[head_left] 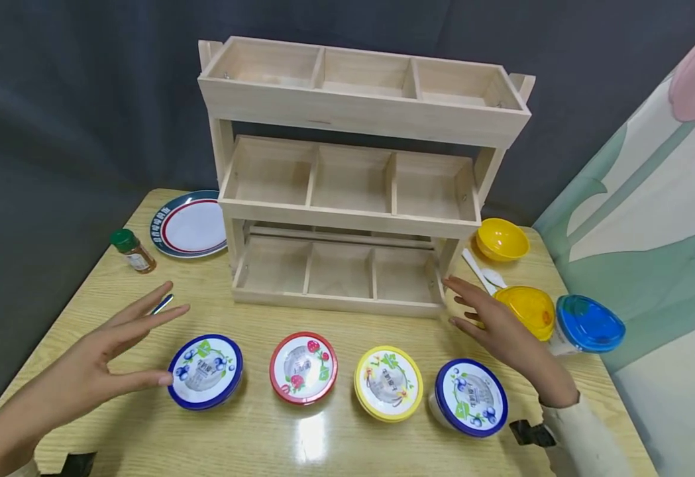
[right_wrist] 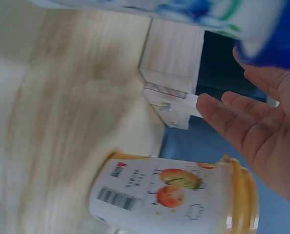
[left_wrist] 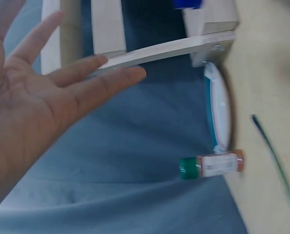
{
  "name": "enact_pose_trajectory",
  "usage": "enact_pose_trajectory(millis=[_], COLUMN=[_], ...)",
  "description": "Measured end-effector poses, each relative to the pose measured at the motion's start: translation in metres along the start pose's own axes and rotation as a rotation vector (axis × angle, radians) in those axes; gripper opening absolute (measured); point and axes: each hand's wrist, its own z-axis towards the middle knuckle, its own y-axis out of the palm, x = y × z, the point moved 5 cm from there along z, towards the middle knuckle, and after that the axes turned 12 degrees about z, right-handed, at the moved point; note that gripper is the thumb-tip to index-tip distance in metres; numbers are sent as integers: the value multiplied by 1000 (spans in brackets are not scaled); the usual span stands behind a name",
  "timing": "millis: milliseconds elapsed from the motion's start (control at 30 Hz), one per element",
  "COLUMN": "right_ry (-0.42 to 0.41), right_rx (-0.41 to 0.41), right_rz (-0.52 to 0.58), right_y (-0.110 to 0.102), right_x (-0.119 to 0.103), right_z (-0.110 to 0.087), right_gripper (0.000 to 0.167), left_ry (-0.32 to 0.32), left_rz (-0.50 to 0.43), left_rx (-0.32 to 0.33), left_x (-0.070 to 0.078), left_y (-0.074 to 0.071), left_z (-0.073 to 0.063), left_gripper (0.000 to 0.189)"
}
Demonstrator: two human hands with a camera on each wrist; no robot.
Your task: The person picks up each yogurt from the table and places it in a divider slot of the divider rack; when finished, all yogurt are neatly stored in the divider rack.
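Observation:
My left hand [head_left: 93, 364] hovers with fingers spread at the table's left side. Its thumb tip overlaps the rim of a blue-lidded tub [head_left: 206, 372] in the head view; contact cannot be told. The left wrist view shows this hand [left_wrist: 42, 97] holding nothing. My right hand [head_left: 496, 324] reaches out above the table near the shelf's lower right corner, fingers loosely extended. Nothing is in its grasp in the right wrist view, where a yellow-lidded jar [right_wrist: 169, 192] stands nearby. Between the hands sit a red-lidded tub [head_left: 303, 368], a yellow-lidded tub [head_left: 389, 383] and another blue-lidded tub [head_left: 471, 397].
A three-tier wooden shelf [head_left: 347, 212] with divided trays stands at the back. Left of it are a plate [head_left: 195, 225], a green-capped spice bottle [head_left: 134, 252] and a thin pen-like item [head_left: 162, 304]. On the right are a yellow bowl [head_left: 502, 240], white spoons [head_left: 478, 270] and a blue-lidded jar [head_left: 588, 324].

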Motion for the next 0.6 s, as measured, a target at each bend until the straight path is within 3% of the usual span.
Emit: enact_pose_trajectory(millis=[167,400,600], right_ry=[24,57,24], right_rx=[0,11,39], right_rz=[16,75,130], right_y=[3,12,20], right_x=[14,33,41], right_z=[0,0,5], right_gripper=[69,64,57], left_ry=[55,38,45], left_rz=[-58,-105,-129], left_rx=[-35,-56,-53], left_x=[0,-4,-10], left_y=[20,38,51], left_z=[-7,-16,-24], left_gripper=[86,75,68])
